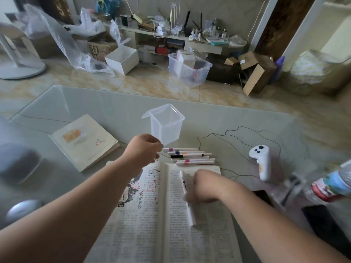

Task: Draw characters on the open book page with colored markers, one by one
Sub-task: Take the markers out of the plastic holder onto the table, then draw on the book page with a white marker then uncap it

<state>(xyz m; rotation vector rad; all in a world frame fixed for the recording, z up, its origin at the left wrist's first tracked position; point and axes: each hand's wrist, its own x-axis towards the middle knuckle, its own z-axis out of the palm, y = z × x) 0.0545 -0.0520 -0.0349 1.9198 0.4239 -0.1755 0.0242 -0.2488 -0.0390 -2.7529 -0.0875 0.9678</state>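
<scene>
An open book [144, 221] with printed text and a red-and-black illustration on its left page lies at the near edge of the table. My right hand [203, 186] grips a white marker [190, 211] that lies slanted over the right page. A row of several white markers [191, 156] with coloured bands lies just beyond the book's top edge. My left hand [146, 150] hovers with curled fingers at the left ends of those markers; whether it holds anything is hidden.
A clear plastic tub [165, 124] with its lid flipped up stands behind the markers. A closed book [83, 141] lies to the left. To the right are a white controller [262, 164], a plastic bottle [330, 185] and a dark phone [326, 224]. Boxes and bins crowd the floor beyond.
</scene>
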